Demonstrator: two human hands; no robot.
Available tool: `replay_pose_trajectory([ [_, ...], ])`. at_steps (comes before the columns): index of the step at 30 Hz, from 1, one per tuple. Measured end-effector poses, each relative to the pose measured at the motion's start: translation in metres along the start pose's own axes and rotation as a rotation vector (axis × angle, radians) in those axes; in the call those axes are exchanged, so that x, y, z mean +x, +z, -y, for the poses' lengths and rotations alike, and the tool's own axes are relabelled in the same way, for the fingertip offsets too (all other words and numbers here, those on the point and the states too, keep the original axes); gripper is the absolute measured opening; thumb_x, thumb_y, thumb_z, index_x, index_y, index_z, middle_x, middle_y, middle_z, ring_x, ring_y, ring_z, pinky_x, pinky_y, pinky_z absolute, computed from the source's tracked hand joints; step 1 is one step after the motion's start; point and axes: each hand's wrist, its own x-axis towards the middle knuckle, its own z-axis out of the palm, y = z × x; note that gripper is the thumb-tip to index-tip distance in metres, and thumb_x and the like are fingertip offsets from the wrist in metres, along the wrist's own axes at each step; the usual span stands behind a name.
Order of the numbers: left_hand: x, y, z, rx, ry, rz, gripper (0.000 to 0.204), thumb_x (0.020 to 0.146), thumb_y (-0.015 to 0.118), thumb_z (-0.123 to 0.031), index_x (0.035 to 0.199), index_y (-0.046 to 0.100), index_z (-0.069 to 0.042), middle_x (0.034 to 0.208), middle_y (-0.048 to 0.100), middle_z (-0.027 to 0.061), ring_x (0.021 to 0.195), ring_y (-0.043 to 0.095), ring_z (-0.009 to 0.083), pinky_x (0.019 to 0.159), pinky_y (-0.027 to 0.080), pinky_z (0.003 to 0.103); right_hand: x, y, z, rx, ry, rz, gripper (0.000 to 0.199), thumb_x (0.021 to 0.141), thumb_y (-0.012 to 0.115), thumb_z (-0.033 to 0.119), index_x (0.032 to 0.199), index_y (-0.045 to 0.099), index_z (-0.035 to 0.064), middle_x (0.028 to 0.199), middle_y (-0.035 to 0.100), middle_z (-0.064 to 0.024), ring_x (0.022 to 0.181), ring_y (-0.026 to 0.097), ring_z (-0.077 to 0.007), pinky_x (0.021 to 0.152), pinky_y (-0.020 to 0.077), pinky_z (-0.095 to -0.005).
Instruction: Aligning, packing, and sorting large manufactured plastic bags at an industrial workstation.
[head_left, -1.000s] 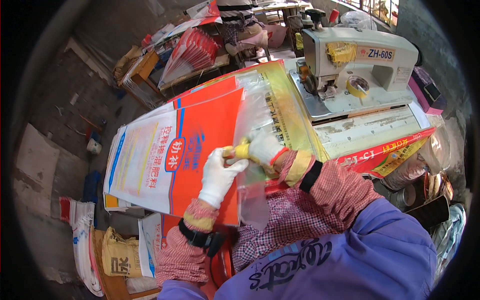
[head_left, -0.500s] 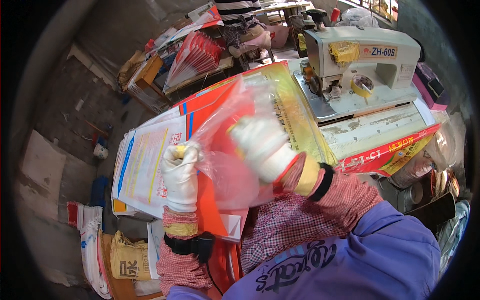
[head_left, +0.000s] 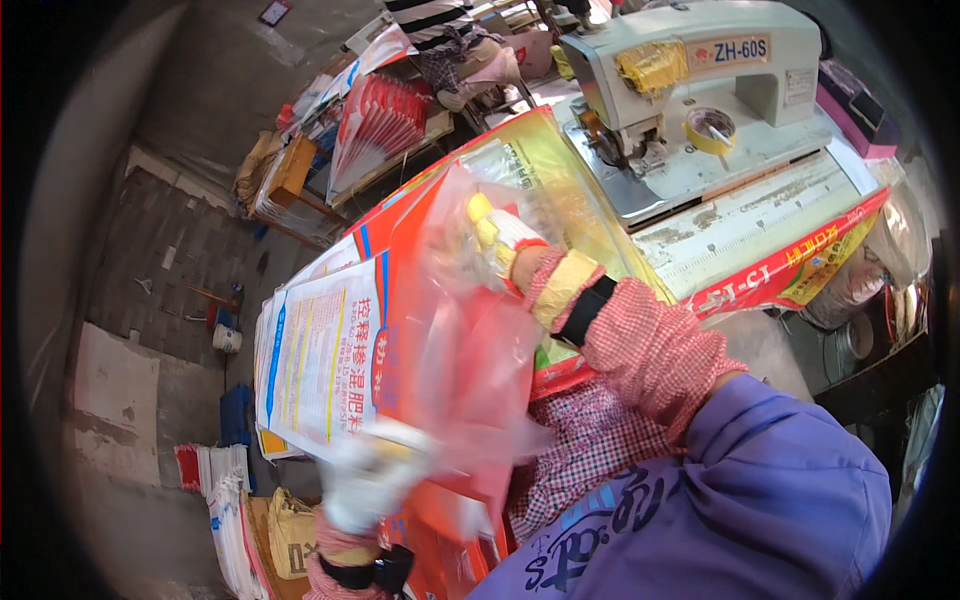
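Observation:
A clear plastic bag [head_left: 490, 370], smeared by motion, hangs over a stack of printed red and white sacks [head_left: 325, 350]. My left hand [head_left: 375, 475], in a white glove, is at the bag's near left edge; it is blurred, but its fingers look closed on the film. Higher up, my right hand [head_left: 495, 240], in a white glove with yellow fingertips, is at the bag's far end, fingers curled on the film. Just beyond it lies a yellow-green printed sack [head_left: 560, 180], covering part of the table.
A pale industrial sewing machine [head_left: 690, 80] stands at the far right, with a roll of yellow tape [head_left: 711, 130] on its bed. Fanned red sacks [head_left: 380, 120] lie on another table, near a person in a striped top [head_left: 430, 20]. Folded white sacks [head_left: 228, 530] are at lower left.
My left hand has moved down toward me, and my right hand up and slightly away, so the plastic bag is stretched between them. The whole view has shifted a little.

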Motion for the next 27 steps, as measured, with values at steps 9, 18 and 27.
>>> replay_pose_trajectory([
  [9,0.067,0.023,0.000,0.196,0.185,0.511,0.019,0.076,0.072,-0.012,0.091,0.066,-0.003,0.088,0.066,0.0115,0.080,0.064,0.0236,0.073,0.051,0.033,-0.075,0.017,0.037,-0.811,-0.143,0.264,0.034,0.095,0.042,0.034,0.109,0.056,0.0062,0.092,0.062,-0.0111,0.079,0.058,-0.0230,0.067,0.0484,-0.0366],
  [18,0.188,0.068,0.003,1.253,0.507,0.328,0.011,0.067,0.064,-0.010,0.077,0.059,-0.009,0.084,0.059,0.0074,0.081,0.060,0.0281,0.068,0.050,0.037,-0.131,0.027,0.022,-0.667,-0.721,0.489,0.036,0.083,0.057,0.031,0.114,0.060,0.0134,0.124,0.055,-0.0138,0.116,0.050,-0.0267,0.097,0.0395,-0.0335],
  [27,0.185,0.017,0.050,1.318,0.012,0.163,0.048,0.082,0.053,-0.009,0.129,0.045,-0.013,0.084,0.065,0.0133,0.077,0.065,0.0309,0.064,0.051,0.040,-0.118,-0.006,0.028,-0.837,0.036,0.690,0.051,0.090,0.039,0.049,0.116,0.059,0.0101,0.095,0.067,-0.0186,0.091,0.064,-0.0335,0.080,0.0491,-0.0437],
])
